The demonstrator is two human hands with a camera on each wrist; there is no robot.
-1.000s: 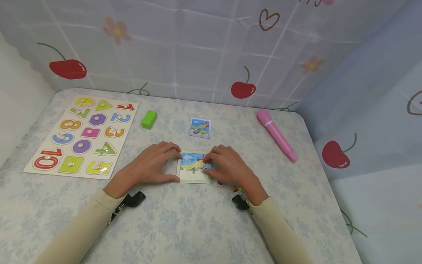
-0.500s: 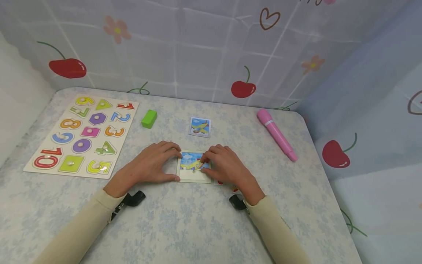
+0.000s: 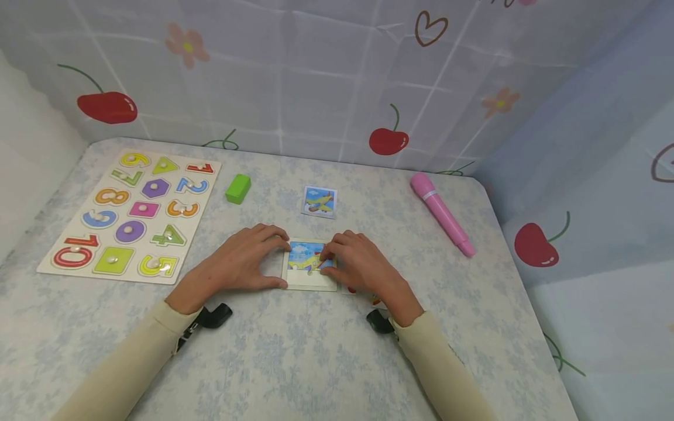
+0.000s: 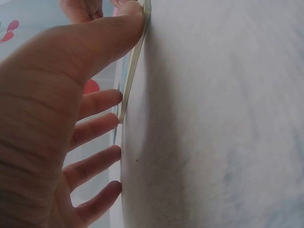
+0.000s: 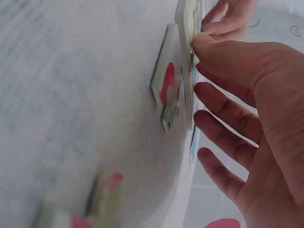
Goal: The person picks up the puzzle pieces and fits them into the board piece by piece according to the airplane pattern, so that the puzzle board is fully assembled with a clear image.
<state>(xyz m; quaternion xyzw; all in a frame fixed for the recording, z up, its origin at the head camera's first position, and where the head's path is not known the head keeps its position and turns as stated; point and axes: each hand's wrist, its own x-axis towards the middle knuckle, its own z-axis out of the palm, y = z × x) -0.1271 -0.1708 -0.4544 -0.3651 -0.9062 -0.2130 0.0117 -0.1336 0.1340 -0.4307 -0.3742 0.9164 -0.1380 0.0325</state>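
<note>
A small airplane puzzle board lies mid-table, its upper part showing blue sky and a yellow plane and its lower strip cream and bare. My left hand touches the board's left edge, thumb at the near corner and fingertips higher up, fingers spread. Over the board's right side, my right hand has thumb and fingertips close together on a puzzle piece, which they mostly hide. Loose puzzle pieces with red on them lie beside the board, partly under my right hand.
Behind the board lies an airplane picture card. A green block stands left of it, near a number-and-shape peg board. At the right lies a pink microphone-shaped wand. A printed curtain hangs behind the table.
My right hand has shifted slightly left over the board, lowering the piece so it lies flatter among the others; over the last half second it barely moves. The left hand stays put.
</note>
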